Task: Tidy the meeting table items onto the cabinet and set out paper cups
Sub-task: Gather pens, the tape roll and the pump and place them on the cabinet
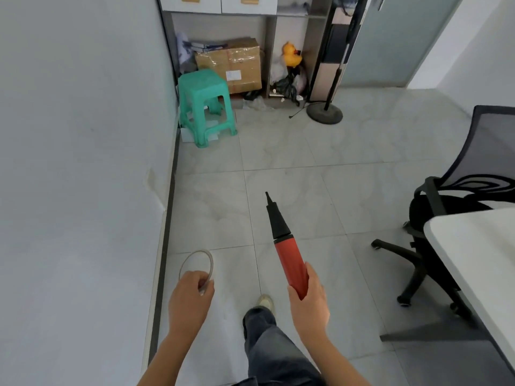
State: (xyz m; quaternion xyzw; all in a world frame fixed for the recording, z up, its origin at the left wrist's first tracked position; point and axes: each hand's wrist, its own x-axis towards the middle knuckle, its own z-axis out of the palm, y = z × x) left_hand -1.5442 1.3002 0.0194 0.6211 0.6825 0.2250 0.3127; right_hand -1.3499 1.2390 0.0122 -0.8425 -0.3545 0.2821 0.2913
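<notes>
Right hand (308, 298) wrapped around the rear of a red hand pump (289, 263), black tapered nozzle pointing up and away toward the cabinet (289, 29). Pump held in the air above the tiled floor (348, 140), well short of the cabinet. Left hand (191, 298) pinched closed on a thin pale ring (196, 264), probably a tape roll or cord loop, can't tell which; loop sticks up above the fingers, left of the pump. Between the forearms: one leg in dark trousers (267, 338) and a light shoe (266, 302) on the floor. Right of the pump, a white counter (479, 263) corner at the frame edge, black mesh office chair (457, 218) just beyond it. In the cabinet's open lower bay: a taped cardboard box (237, 65); yellow rubber duck (291, 55) in the next bay over. Green plastic stool (204, 104) stands in front of the box, near the left wall. Black round-based stand (324, 112) on the floor right of the cabinet.
</notes>
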